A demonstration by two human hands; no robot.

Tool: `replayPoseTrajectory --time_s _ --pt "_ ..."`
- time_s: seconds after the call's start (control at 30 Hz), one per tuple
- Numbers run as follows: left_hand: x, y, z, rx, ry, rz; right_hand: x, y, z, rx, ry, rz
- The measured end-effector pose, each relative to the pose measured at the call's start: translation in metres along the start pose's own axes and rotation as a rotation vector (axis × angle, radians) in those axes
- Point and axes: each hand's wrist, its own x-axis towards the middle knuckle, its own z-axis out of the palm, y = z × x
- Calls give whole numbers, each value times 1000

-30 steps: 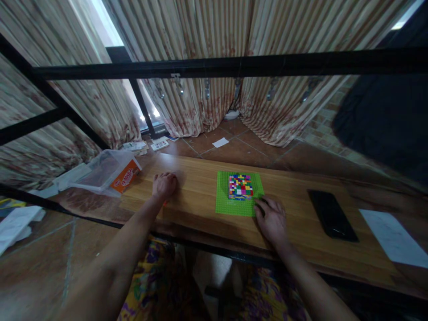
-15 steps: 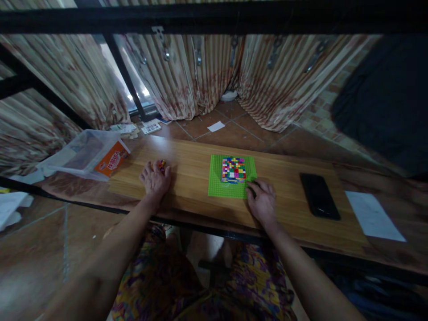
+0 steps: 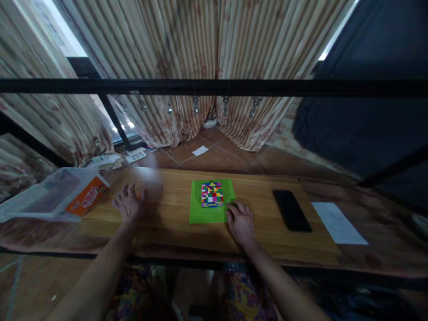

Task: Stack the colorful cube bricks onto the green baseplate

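Note:
A square block of many-coloured toy bricks is built on a green studded baseplate lying on the wooden board. At the right edge of that plate is my right hand, its fingers bent and the tips over the border, seemingly gripping it; the contact is partly hidden. Well left of the plate, my left hand hovers over or rests on the wood with fingers spread. Nothing shows between its fingers, though the palm side is out of sight.
A clear plastic box with an orange label stands at the left. To the right lie a black phone and a white paper sheet. A dark metal bar crosses in front of the curtains.
The view has tilted upward and shifted right. My left hand has spread its fingers and moved slightly left; the small coloured bricks beside it no longer show. My right hand stays at the plate's edge.

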Motion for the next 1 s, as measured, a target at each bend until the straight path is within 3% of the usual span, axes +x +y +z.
replayPoseTrajectory --time_s 0.1,0.2,0.3,0.43,0.6,0.8,0.9,1.0 --pt "-40 7 -17 -81 10 97 0 -3 -1 -4 -16 18" --pt "-97 18 -30 -208 -79 316 0 -5 -3 -16 -36 26" --pt "-149 32 -36 -278 -156 401 -4 -6 -5 -29 -48 19" --pt "-180 50 -41 -318 -253 436 -15 -3 -9 -16 -38 -23" --pt "-169 85 -55 -346 -328 271 -26 4 -11 49 17 -99" --pt "-122 170 -71 -330 -262 417 -32 7 -17 151 23 -135" --pt "-104 211 -65 -207 -310 473 -35 8 -21 198 12 -135" --pt "-96 232 -46 -122 -408 473 -35 9 -25 232 -11 -131"
